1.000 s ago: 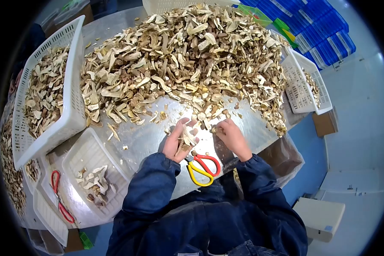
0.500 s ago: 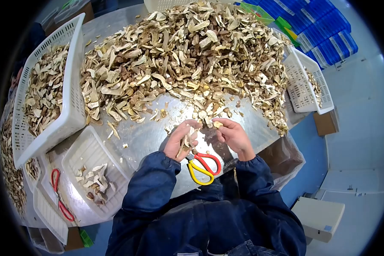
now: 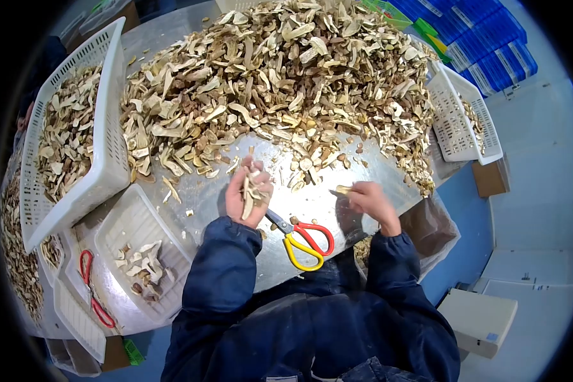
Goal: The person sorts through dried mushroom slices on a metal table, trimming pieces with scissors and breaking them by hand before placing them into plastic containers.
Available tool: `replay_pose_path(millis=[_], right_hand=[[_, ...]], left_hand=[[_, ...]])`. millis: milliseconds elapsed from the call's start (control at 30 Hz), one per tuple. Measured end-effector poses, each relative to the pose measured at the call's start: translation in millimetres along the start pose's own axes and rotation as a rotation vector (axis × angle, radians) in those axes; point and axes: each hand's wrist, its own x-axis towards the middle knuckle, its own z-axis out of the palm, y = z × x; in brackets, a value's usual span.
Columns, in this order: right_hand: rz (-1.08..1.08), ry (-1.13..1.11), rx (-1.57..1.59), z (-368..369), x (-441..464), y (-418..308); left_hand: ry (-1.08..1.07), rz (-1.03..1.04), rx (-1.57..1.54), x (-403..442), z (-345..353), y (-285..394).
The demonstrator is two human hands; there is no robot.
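Observation:
My left hand (image 3: 235,201) is turned palm up, its fingers curled round several dried mushroom slices (image 3: 253,193). My right hand (image 3: 374,202) pinches one small pale mushroom slice (image 3: 343,190) between thumb and fingertips, above the metal table. Between the hands and nearer my body lie scissors (image 3: 309,243) with one red and one yellow handle, blades pointing up and left beside my left wrist. A large heap of dried mushroom slices (image 3: 280,83) covers the table beyond both hands, with loose pieces at its near edge.
A tall white basket (image 3: 111,153) of slices stands at the left. Nearer sits a shallow white tray (image 3: 172,219) holding some pieces, with red-handled scissors (image 3: 86,267) beside it. At the right are another white basket (image 3: 452,143) and a lined bin (image 3: 436,235) below the table (image 3: 382,169).
My hands have moved apart, left hand leftward and right hand rightward with the pinched slice. More of the scissors, including their blades, now shows.

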Motion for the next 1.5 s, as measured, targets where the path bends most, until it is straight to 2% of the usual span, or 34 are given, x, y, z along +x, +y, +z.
replay_pose_path(millis=[100,200,233,333,400,433,500,600,633,733,800,833,867,900,933,967,1000,1033,1133,1167,1200,1267,1300,1400,1433,1500], right_hand=[[-0.135,0.512,-0.396,-8,-12,-2],[-0.215,0.470,-0.148,9,-7,-29],[-0.303,0.501,-0.222,23,-2,-35],[-0.280,0.458,-0.270,55,16,-48],[-0.343,0.521,-0.326,69,23,-48],[-0.370,0.520,-0.282,72,25,-46],[-0.421,0.518,-0.195,73,28,-42],[-0.386,0.495,-0.038,61,25,-44],[-0.343,0.414,0.099,58,19,-52],[-0.446,0.275,0.436,60,5,-76],[-0.530,0.332,0.071,59,13,-70],[-0.577,0.355,-0.095,65,22,-60],[-0.623,0.373,-0.262,70,31,-51],[-0.538,0.243,-0.320,70,21,-60],[-0.503,0.236,-0.334,73,19,-61],[-0.467,0.232,-0.349,76,18,-62],[-0.432,0.229,-0.365,77,18,-62],[-0.535,0.299,-0.363,77,21,-56],[-0.535,0.171,0.057,65,32,-53],[-0.262,-0.060,0.518,56,30,-54],[-0.303,-0.229,0.806,48,37,-54],[-0.248,-0.327,1.163,46,44,-56],[-0.201,-0.253,1.130,47,43,-68],[-0.250,-0.025,0.358,59,54,-87],[-0.402,0.153,0.107,67,55,-91],[-0.638,0.279,-0.163,84,77,-78]], left_hand=[[-0.046,0.052,-0.068,0,-1,2],[-0.058,0.044,-0.064,2,-3,-3],[-0.048,0.039,-0.056,1,-3,-5],[-0.016,0.021,-0.054,-1,-2,-9],[0.014,0.025,-0.052,-1,-5,-9],[-0.055,0.004,-0.061,0,-7,-9],[0.011,0.011,-0.022,0,-9,-12],[0.044,-0.008,0.062,0,-1,-18],[0.044,-0.021,0.094,-1,4,-21],[-0.021,-0.075,0.143,-1,3,-23],[-0.032,-0.088,0.136,-1,5,-23],[0.052,-0.057,0.145,-1,7,-22],[0.006,-0.056,0.073,0,6,-15],[-0.035,-0.055,-0.002,0,8,-8],[-0.072,-0.056,-0.076,-1,10,-2],[-0.007,0.024,-0.074,-3,13,4],[-0.108,0.038,-0.144,-2,12,11],[-0.135,0.081,-0.181,-3,11,15],[-0.166,0.156,-0.219,0,4,20],[-0.166,0.174,-0.222,0,1,22],[-0.159,0.175,-0.223,0,0,22],[-0.145,0.170,-0.224,1,-2,18],[-0.134,0.174,-0.209,2,-2,17],[-0.137,0.177,-0.172,2,-6,16],[-0.141,0.173,-0.168,2,-4,16],[-0.141,0.173,-0.163,2,-4,15]])
